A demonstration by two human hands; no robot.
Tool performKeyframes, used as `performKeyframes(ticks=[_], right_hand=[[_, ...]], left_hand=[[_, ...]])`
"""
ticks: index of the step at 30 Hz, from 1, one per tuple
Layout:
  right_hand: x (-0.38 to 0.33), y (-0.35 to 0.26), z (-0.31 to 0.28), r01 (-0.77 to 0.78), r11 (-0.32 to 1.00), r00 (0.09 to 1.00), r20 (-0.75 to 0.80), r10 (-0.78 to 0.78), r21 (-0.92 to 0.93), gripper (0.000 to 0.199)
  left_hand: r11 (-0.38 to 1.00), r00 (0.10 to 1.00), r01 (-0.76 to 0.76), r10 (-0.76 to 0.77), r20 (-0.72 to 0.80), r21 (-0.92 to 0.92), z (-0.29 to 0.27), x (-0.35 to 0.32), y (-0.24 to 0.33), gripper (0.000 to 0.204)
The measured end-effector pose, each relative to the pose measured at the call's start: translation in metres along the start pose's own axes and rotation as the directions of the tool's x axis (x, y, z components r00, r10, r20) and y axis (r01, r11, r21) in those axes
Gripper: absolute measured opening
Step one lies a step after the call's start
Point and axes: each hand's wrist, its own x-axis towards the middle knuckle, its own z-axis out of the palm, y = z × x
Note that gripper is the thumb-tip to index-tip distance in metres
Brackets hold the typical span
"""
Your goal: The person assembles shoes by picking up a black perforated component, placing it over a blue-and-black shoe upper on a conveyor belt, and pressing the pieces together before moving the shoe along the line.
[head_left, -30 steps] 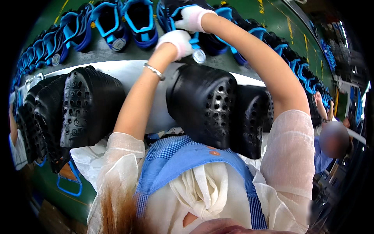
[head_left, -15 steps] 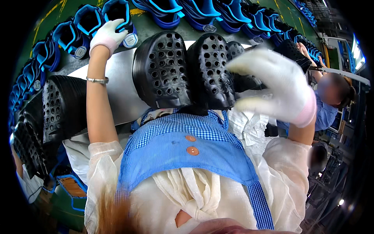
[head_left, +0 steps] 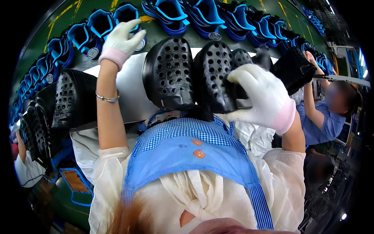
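Observation:
Two stacks of black rubber soles with rows of round holes stand in front of me, a left stack (head_left: 169, 74) and a right stack (head_left: 213, 74). My right hand (head_left: 261, 95), in a white glove with a pink cuff, is at the right stack's right side. Its fingers are curved and apart from the thumb, with the fingertips at the stack's edge; whether they press on it is hard to see. Farther off, my gloved left hand (head_left: 124, 41) is open, fingers spread, beside a blue-and-black shoe (head_left: 126, 13). Nothing shows in it.
More shoes (head_left: 202, 13) line the far edge in a curved row. Another stack of soles (head_left: 74, 97) is at the left, beside a silvery sheet (head_left: 132, 91). To the right, a co-worker (head_left: 323, 117) has raised hands near a dark piece (head_left: 294, 70). An orange-brown panel (head_left: 73, 181) is lower left.
My right hand, blurred before, has come in to the side of the right sole stack. My left hand's fingers have spread apart by the shoe. The whole view has shifted slightly.

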Motion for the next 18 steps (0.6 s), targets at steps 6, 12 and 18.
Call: performKeyframes(ticks=[6, 12, 18], right_hand=[[0.004, -0.003, -0.035, -0.009, 0.988, 1.000, 0.018, 0.006, 0.154, 0.060], [0.053, -0.007, -0.056, 0.184, 0.973, 0.970, -0.185, -0.157, 0.138, 0.064], [0.106, 0.005, -0.034, 0.239, 0.953, 0.955, -0.223, -0.196, 0.188, 0.055]], left_hand=[[0.951, 0.999, 0.021, -0.008, 0.042, -0.307, -0.018, -0.001, 0.026, 0.040], [0.311, 0.951, 0.122, 0.235, 0.201, -0.942, -0.030, 0.006, 0.060, 0.057], [-0.175, 0.926, 0.193, 0.359, 0.119, -0.965, -0.033, 0.006, 0.081, 0.058]])
